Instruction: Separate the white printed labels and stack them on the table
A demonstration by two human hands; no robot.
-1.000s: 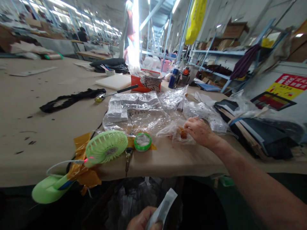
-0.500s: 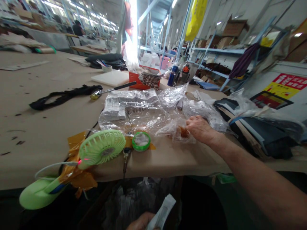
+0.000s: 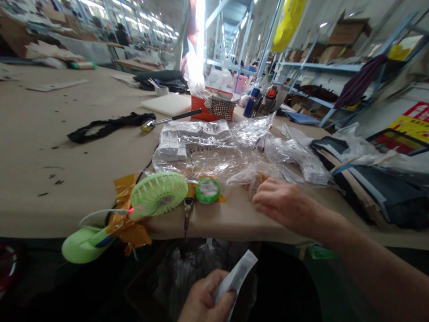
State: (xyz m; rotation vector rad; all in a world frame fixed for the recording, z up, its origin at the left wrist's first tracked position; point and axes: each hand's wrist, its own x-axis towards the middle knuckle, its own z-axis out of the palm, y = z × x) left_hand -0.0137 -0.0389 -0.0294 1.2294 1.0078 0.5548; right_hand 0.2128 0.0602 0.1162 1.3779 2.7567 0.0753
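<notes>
My left hand (image 3: 209, 295), low in front of the table edge, is closed round a white folded paper strip (image 3: 237, 275), with the thumb pressed on it. Over the table's near part is my right hand (image 3: 284, 203), its fingers curled together; what they hold, if anything, is hidden. Just behind those fingers lies a small clear plastic bag (image 3: 250, 174) with something orange-brown in it. A larger clear bag (image 3: 214, 154) with bundles of white labels (image 3: 172, 145) rests farther back. To the left of my right hand sits a round green tub (image 3: 208, 190) with white stuff inside.
A light green fan (image 3: 159, 194) is taped at the table's front edge, beside thread snips (image 3: 188, 212). Below the edge is a box of paper scraps (image 3: 184, 273). Behind stand an orange box (image 3: 197, 105) and bottles (image 3: 252, 103). Dark folded cloth (image 3: 385, 188) lies right.
My right hand has come off the small plastic bag, toward me. My left hand has risen with the paper strip. The view has shifted, so the table things appear farther right.
</notes>
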